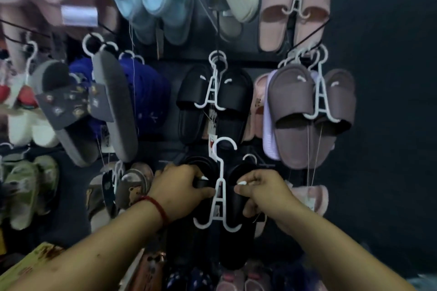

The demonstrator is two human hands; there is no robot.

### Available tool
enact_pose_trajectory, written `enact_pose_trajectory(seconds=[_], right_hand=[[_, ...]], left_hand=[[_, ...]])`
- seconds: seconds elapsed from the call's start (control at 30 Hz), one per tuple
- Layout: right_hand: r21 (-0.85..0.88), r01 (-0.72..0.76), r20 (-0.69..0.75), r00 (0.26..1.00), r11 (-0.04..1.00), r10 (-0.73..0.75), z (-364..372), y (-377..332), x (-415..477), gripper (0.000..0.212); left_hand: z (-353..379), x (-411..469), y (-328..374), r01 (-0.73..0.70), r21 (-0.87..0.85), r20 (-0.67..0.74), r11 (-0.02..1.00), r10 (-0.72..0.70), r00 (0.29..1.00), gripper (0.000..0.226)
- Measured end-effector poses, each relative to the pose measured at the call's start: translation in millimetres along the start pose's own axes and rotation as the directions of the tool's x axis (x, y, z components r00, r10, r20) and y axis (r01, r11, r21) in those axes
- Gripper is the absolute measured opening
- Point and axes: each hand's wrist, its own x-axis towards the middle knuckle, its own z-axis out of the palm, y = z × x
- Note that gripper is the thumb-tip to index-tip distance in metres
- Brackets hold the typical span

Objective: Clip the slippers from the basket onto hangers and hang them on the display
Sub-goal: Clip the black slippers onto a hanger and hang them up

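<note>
White hanger (221, 192) stands upright at lower centre, hook (224, 145) above the left hand (179, 190) and right hand (266, 194), both gripping slippers (237, 241).

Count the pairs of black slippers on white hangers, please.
2. The hanging black pair is at the centre of the view. The held black pair is just below it, gripped by the left hand and right hand. Others may be hidden.

hanger (222, 172): smooth glossy plastic | black slippers (238, 248): matt, smooth rubber
</note>
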Motion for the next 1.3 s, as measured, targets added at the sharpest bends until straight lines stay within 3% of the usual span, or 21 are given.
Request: enact_pose_trajectory(seconds=[0.17, 0.3, 0.5, 0.63, 0.8, 0.93, 1.13, 1.3], right_hand=[[0.007, 0.058, 0.064, 0.996, 0.998, -0.058, -3.6, -62.7, 14.7, 0.011], [0.001, 0.134, 0.070, 0.989, 0.991, -0.133, -14.6, -111.2, 32.2, 0.006], [-0.022, 0.214, 0.052, 0.976, 0.977, -0.213, -30.7, -176.3, 56.9, 0.006], [-0.010, 0.254, 0.011, 0.967, 0.967, -0.254, -37.2, -206.8, 71.8, 0.004], [-0.079, 0.261, 0.007, 0.965, 0.962, -0.261, -42.1, -226.9, 93.5, 0.008], [-0.103, 0.221, -0.011, 0.975, 0.970, -0.223, -38.2, -224.4, 121.5, 0.016], [-0.141, 0.220, -0.081, 0.969, 0.965, -0.233, -25.4, -211.9, 169.0, 0.012], [-0.367, 0.223, -0.219, 0.923, 0.903, -0.317, -12.2, -196.4, 193.1, 0.018]], left_hand=[[-61.4, 22.7, 6.4, 0.045, -0.090, -0.066, 0.995, -0.051, 0.996, 0.045], [-107.6, 48.3, 13.9, -0.026, -0.184, -0.121, 0.983, 0.004, 0.993, 0.061], [-162.7, 92.2, 32.5, -0.080, -0.219, -0.214, 0.972, 0.032, 0.976, 0.057], [-185.2, 114.9, 41.4, -0.099, -0.239, -0.265, 0.966, 0.033, 0.964, 0.038], [-193.8, 141.2, 44.1, -0.092, -0.294, -0.246, 0.951, 0.017, 0.969, 0.034], [-187.3, 166.6, 40.4, -0.049, -0.255, -0.195, 0.966, -0.002, 0.981, 0.045], [-169.6, 205.8, 27.6, -0.014, -0.158, -0.194, 0.987, -0.017, 0.981, 0.042], [-139.3, 223.0, 20.2, -0.008, -0.116, -0.229, 0.993, -0.019, 0.973, 0.033]])
